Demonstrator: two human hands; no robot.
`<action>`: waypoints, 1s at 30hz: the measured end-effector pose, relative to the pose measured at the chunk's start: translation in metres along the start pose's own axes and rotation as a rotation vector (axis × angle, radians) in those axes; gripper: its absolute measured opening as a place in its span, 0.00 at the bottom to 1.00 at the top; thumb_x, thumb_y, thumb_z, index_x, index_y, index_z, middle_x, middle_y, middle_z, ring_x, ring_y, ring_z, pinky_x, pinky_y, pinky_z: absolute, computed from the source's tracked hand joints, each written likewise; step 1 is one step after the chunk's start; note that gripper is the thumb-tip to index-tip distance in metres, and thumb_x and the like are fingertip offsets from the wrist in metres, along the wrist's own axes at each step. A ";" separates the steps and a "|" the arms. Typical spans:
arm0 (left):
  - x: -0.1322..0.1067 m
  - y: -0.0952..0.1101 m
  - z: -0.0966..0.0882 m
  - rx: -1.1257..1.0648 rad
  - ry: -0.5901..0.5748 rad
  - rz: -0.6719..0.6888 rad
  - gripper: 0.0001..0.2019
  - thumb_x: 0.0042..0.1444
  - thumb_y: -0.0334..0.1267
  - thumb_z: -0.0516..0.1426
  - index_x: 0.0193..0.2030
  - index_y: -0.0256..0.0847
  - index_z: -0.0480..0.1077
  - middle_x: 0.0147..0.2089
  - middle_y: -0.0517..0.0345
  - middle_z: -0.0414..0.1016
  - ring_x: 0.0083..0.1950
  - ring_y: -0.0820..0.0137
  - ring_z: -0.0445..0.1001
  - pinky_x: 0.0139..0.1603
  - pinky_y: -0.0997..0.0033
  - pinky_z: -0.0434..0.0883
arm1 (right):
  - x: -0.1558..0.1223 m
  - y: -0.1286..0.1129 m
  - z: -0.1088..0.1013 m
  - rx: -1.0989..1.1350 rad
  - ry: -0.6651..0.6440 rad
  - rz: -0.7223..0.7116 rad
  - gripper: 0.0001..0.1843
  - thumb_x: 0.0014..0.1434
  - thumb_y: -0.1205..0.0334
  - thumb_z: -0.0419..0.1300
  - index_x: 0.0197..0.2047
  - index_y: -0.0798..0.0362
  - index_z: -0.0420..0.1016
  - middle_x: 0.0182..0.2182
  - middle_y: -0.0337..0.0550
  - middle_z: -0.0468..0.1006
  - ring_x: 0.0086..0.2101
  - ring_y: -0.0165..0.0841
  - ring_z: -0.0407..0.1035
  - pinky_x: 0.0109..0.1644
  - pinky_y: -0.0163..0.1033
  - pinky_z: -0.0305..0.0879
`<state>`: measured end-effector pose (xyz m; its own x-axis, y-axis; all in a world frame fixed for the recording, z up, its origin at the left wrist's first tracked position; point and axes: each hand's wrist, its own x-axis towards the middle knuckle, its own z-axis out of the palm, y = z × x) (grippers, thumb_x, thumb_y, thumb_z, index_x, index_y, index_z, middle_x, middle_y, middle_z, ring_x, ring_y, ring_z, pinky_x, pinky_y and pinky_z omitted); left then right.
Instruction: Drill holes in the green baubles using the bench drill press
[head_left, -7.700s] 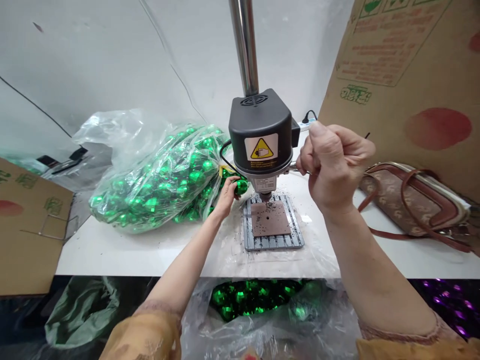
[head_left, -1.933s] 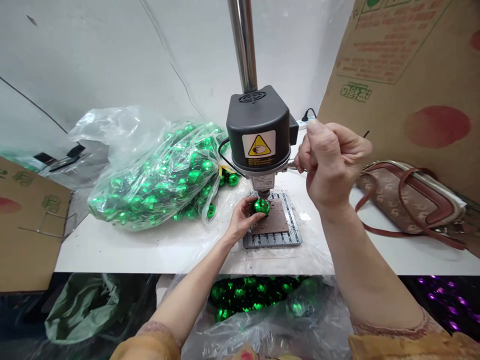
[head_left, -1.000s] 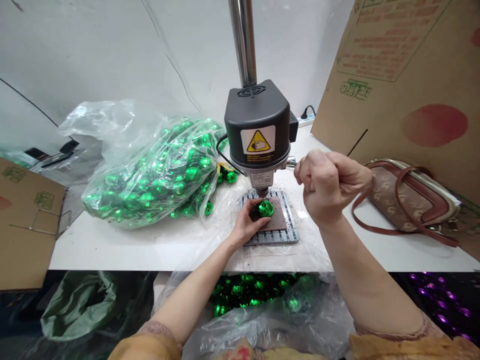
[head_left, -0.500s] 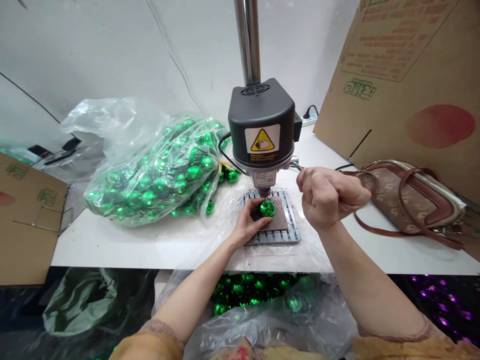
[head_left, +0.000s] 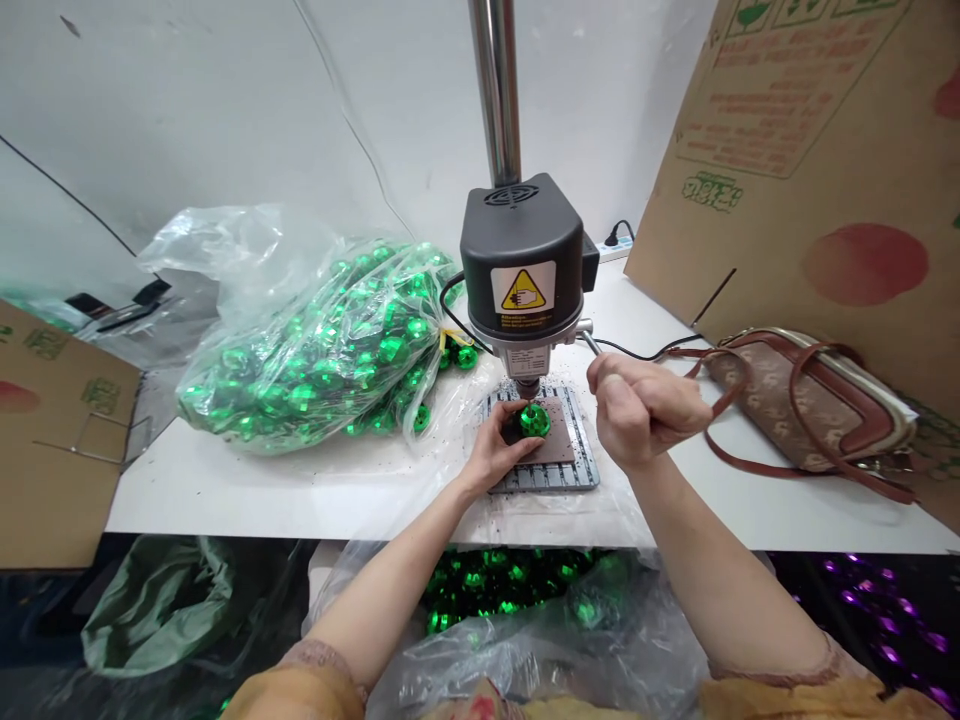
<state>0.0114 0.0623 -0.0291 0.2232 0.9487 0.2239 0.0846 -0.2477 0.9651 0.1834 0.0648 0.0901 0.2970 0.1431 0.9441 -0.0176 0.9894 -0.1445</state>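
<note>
In the head view, my left hand (head_left: 498, 446) grips a shiny green faceted ball (head_left: 535, 421) between thumb and fingers. The ball sits on a brown board (head_left: 553, 447) over the slotted grey base (head_left: 587, 460) of a bench drill press (head_left: 523, 255). Directly above the ball is the drill chuck (head_left: 528, 388); I cannot tell whether the bit touches the ball. My right hand (head_left: 641, 408) is closed in a fist round the end of the drill's feed lever (head_left: 590, 340), whose grip is hidden in the fingers. Dark shavings lie about the base.
A clear plastic bag (head_left: 315, 350) of green balls lies left of the drill. More green balls (head_left: 510, 580) fill a bag below the table edge. To the right are a brown handbag (head_left: 810, 400) and a cardboard box (head_left: 772, 220). Purple balls (head_left: 889, 620) show at lower right.
My right hand has moved a little left and down with the lever, and more of the lever shows. My left hand still holds the ball under the chuck. The view has shifted slightly.
</note>
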 end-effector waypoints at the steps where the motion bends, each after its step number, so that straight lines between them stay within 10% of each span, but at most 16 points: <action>1: 0.000 0.000 0.000 0.001 0.004 0.003 0.28 0.50 0.45 0.72 0.55 0.41 0.68 0.55 0.47 0.76 0.59 0.56 0.75 0.63 0.52 0.69 | -0.002 -0.001 -0.001 -0.003 -0.011 0.001 0.23 0.54 0.78 0.57 0.19 0.54 0.47 0.17 0.31 0.51 0.19 0.19 0.50 0.24 0.34 0.55; 12: -0.022 0.034 0.001 0.248 0.158 0.003 0.22 0.50 0.40 0.69 0.49 0.41 0.68 0.47 0.53 0.75 0.49 0.62 0.75 0.52 0.60 0.72 | 0.069 -0.011 0.024 -0.027 0.128 0.479 0.26 0.61 0.63 0.62 0.16 0.52 0.56 0.12 0.31 0.54 0.16 0.21 0.49 0.20 0.37 0.47; 14: -0.046 0.052 -0.009 0.353 -0.002 0.003 0.20 0.49 0.40 0.68 0.47 0.42 0.67 0.44 0.55 0.74 0.45 0.64 0.75 0.48 0.64 0.72 | 0.071 -0.010 0.025 -0.044 0.116 0.480 0.27 0.62 0.60 0.63 0.16 0.52 0.56 0.12 0.31 0.54 0.16 0.21 0.50 0.21 0.37 0.47; 18: -0.097 0.081 -0.035 0.643 -0.733 0.079 0.22 0.49 0.47 0.69 0.47 0.41 0.70 0.45 0.52 0.74 0.45 0.60 0.73 0.44 0.64 0.71 | 0.067 -0.010 0.024 -0.110 0.102 0.464 0.28 0.63 0.54 0.62 0.17 0.51 0.56 0.13 0.32 0.54 0.16 0.22 0.50 0.22 0.38 0.48; 20: -0.110 0.086 -0.047 0.725 -0.874 0.118 0.23 0.51 0.52 0.68 0.46 0.40 0.71 0.44 0.50 0.74 0.45 0.59 0.73 0.43 0.64 0.71 | 0.065 -0.010 0.025 -0.107 0.125 0.450 0.28 0.63 0.54 0.62 0.16 0.51 0.56 0.12 0.32 0.54 0.16 0.22 0.49 0.22 0.39 0.47; 24: -0.077 0.071 -0.070 0.686 -0.557 0.128 0.14 0.63 0.50 0.60 0.49 0.43 0.73 0.44 0.50 0.76 0.45 0.62 0.75 0.45 0.65 0.71 | 0.066 -0.009 0.026 -0.092 0.151 0.422 0.27 0.63 0.60 0.61 0.16 0.51 0.57 0.12 0.32 0.55 0.16 0.23 0.49 0.22 0.39 0.47; 30: 0.061 0.020 -0.087 0.896 0.134 0.098 0.12 0.60 0.26 0.56 0.47 0.43 0.73 0.49 0.46 0.74 0.53 0.54 0.73 0.56 0.55 0.69 | 0.066 -0.009 0.025 -0.121 0.127 0.415 0.26 0.64 0.61 0.61 0.16 0.51 0.57 0.12 0.33 0.55 0.15 0.23 0.51 0.20 0.38 0.49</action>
<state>-0.0575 0.1327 0.0154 0.1589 0.9164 0.3674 0.8066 -0.3351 0.4870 0.1795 0.0659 0.1608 0.4033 0.5155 0.7560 -0.0504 0.8375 -0.5442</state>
